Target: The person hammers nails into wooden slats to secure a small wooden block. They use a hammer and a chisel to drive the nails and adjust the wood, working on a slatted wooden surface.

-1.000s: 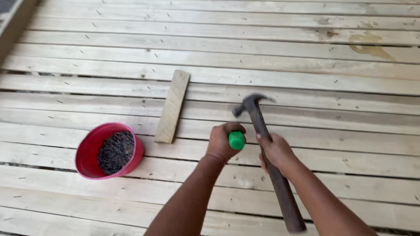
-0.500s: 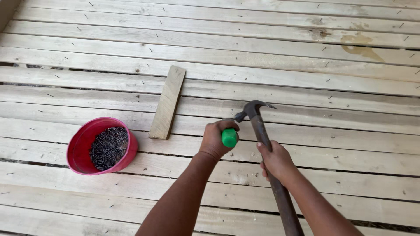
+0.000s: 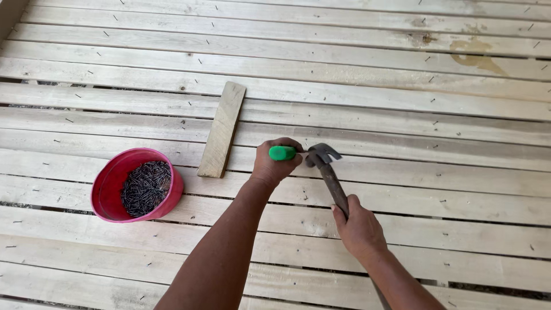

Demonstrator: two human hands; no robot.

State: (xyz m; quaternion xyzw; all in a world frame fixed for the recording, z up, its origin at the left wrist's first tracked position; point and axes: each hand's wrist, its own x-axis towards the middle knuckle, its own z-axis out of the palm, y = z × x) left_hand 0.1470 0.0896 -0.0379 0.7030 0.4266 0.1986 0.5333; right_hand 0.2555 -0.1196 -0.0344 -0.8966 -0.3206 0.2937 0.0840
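I lean over the plank deck (image 3: 402, 86), both arms stretched forward. A loose short board (image 3: 222, 129) lies above a red bowl (image 3: 112, 183) of dark nails (image 3: 146, 186). My right hand (image 3: 359, 229) has its fingers clamped on the hammer (image 3: 330, 175) handle, head down beside my left hand (image 3: 275, 166), whose fingers are wrapped around a green cylinder (image 3: 282, 152) held against the deck.

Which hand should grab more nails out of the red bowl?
Probably the left. The left hand is on the same side as the red bowl of nails and holds only a small green-handled tool. The right hand is farther away, gripping the hammer.
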